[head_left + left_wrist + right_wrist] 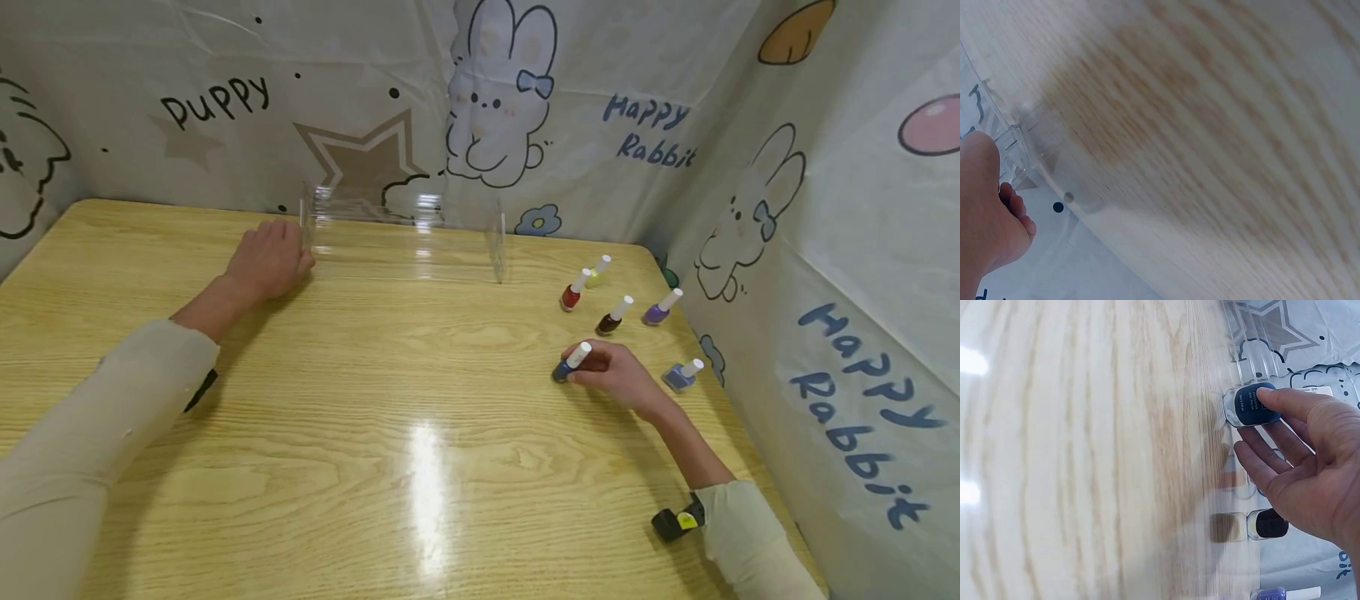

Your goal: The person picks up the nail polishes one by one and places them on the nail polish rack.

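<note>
- While tracing outward from the right hand (621,374), find first the dark blue nail polish bottle (1247,409), white cap up, at the near-left side of the bottle group; cannot tell whether resting on the wood-grain tabletop (315,467) or just above.
- Pinched narrowly around its body, with thumb on one side and fingertips on the other.
- Judged as a step: most likely taking up or placing this one bottle, with no way to tell which.
- For the next move, keep that pinch firm, hold the cap upright, and pass clear of the neighbours.
- Standing beyond it: red bottle (570,299), yellow bottle (593,278), dark brown bottle (607,325) and purple bottle (656,315); just right of the right hand, grey-blue bottle (677,379).
- Well apart to the left: transparent acrylic rack (424,223), held at its left end by the left hand (272,257), fingers curled, probably for steadying.
- Hung behind: rabbit-printed cloth (577,50).
</note>
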A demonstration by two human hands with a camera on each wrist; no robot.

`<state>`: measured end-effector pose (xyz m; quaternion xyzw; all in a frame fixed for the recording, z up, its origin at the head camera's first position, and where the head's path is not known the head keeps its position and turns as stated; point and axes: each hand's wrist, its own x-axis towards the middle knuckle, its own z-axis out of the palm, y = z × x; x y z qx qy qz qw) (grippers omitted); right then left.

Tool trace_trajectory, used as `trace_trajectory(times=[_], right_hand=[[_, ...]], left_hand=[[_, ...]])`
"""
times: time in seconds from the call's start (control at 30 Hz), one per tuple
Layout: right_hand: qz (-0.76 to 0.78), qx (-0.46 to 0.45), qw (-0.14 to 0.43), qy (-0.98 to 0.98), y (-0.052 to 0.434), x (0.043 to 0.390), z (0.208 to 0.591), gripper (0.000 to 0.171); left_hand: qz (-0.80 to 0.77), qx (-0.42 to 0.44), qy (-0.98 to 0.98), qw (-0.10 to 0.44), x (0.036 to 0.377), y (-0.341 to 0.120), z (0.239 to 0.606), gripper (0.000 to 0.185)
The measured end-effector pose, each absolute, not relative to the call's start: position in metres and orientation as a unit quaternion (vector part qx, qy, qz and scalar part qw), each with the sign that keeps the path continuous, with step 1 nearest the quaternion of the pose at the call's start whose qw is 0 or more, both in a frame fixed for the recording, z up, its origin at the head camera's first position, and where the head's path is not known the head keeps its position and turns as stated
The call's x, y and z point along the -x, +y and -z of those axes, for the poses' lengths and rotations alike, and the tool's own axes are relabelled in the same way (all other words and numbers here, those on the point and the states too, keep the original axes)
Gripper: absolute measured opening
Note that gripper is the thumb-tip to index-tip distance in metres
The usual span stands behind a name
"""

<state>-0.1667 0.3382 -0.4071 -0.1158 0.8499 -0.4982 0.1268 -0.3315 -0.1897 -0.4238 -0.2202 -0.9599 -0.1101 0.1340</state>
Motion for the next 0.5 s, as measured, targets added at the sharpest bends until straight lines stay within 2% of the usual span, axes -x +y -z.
trace_trajectory(times=[0.5], right_hand=[[0.482,0.144,0.085,0.860,0.306,0.188,0.389,0.033]], left_hand=[[0.122,0.219,-0.961,0.122,0.329,-0.191,0.421,0.022]])
